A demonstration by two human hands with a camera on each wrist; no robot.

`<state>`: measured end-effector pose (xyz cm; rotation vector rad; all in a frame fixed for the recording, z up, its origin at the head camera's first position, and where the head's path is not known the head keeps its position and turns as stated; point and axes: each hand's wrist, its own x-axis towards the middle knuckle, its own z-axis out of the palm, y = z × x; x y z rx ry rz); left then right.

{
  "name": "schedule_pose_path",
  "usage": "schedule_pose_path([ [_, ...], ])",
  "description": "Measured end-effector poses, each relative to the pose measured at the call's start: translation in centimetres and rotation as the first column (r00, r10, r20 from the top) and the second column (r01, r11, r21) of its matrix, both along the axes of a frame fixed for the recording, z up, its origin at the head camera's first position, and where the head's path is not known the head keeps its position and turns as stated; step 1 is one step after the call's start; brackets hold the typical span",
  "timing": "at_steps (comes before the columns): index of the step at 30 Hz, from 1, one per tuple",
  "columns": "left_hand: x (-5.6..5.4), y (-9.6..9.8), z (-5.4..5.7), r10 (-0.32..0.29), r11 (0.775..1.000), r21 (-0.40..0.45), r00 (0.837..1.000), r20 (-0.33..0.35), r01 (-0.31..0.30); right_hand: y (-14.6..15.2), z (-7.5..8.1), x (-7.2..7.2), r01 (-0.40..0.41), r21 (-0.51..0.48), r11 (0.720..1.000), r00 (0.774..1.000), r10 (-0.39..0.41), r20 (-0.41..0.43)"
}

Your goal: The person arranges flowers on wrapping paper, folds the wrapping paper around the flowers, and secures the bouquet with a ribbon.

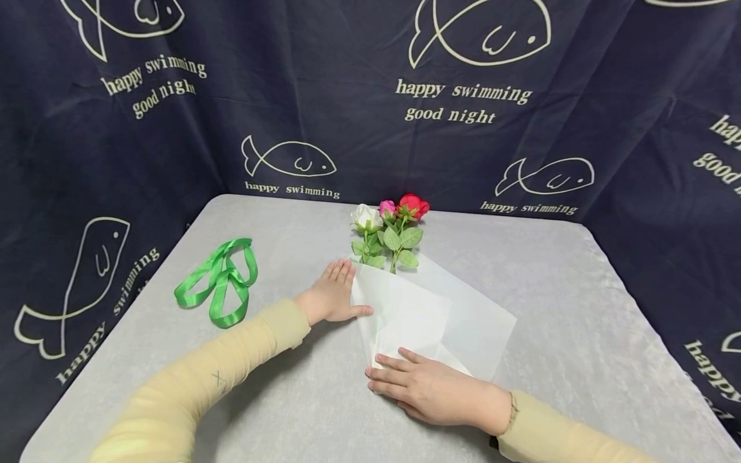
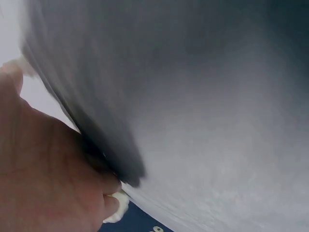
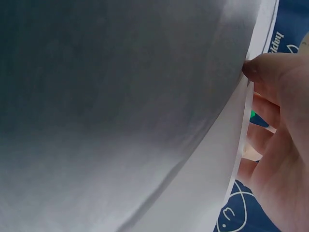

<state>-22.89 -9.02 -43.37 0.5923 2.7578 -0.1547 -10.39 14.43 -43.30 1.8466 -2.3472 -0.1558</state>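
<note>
A white sheet of wrapping paper (image 1: 477, 315) lies in the middle of the table, its left part folded over. From its top edge stick out a white rose (image 1: 366, 218), a pink rosebud (image 1: 387, 208) and a red rose (image 1: 414, 206) with green leaves; the paper covers their lower stems. My left hand (image 1: 331, 297) lies along the paper's upper left edge, fingers straight, thumb over the fold. Lower down, my right hand (image 1: 431, 389) presses the folded paper with extended fingers. In the right wrist view, its thumb (image 3: 263, 66) is at the paper's edge.
A loosely looped green ribbon (image 1: 222, 283) lies on the table's left side. The grey cloth-covered table (image 1: 579, 302) reaches back to a dark blue curtain (image 1: 370, 116) printed with white fish and lettering.
</note>
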Motion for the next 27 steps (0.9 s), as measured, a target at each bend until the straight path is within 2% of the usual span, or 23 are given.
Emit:
schedule_pose_path([
  [3, -0.9, 0.0, 0.2, 0.006, 0.999, -0.034, 1.0, 0.021, -0.005, 0.1, 0.1, 0.0, 0.003, -0.001, 1.0, 1.0, -0.003, -0.016],
  [6, -1.2, 0.1, 0.2, 0.008, 0.999, -0.045, 0.999, 0.037, -0.007, 0.2, 0.2, 0.0, -0.001, 0.015, 1.0, 0.999, 0.002, -0.052],
  [11, -1.0, 0.0, 0.2, 0.003, 0.999, -0.047, 1.0, 0.023, -0.002, 0.3, 0.3, 0.1, -0.031, 0.053, 0.998, 0.993, 0.036, -0.11],
  [14, -0.8, -0.2, 0.1, 0.007, 0.999, -0.046, 1.0, 0.019, -0.006, 0.4, 0.4, 0.0, -0.041, 0.084, 0.996, 0.993, 0.05, -0.109],
  [18, -0.8, -0.3, 0.3, 0.005, 1.0, -0.023, 1.0, 0.025, -0.005, 0.9, 0.6, -0.3, -0.041, 0.112, 0.993, 0.997, 0.047, -0.055],
  [23, -0.8, -0.6, 0.7, -0.006, 1.0, 0.011, 1.0, 0.028, 0.005, 1.4, 0.4, -0.4, -0.025, 0.084, 0.996, 0.999, 0.021, 0.047],
  [27, -0.1, -0.8, 0.6, -0.022, 0.999, 0.045, 1.0, -0.012, 0.023, 1.5, 0.3, -0.3, -0.018, 0.061, 0.998, 0.991, 0.01, 0.131],
])
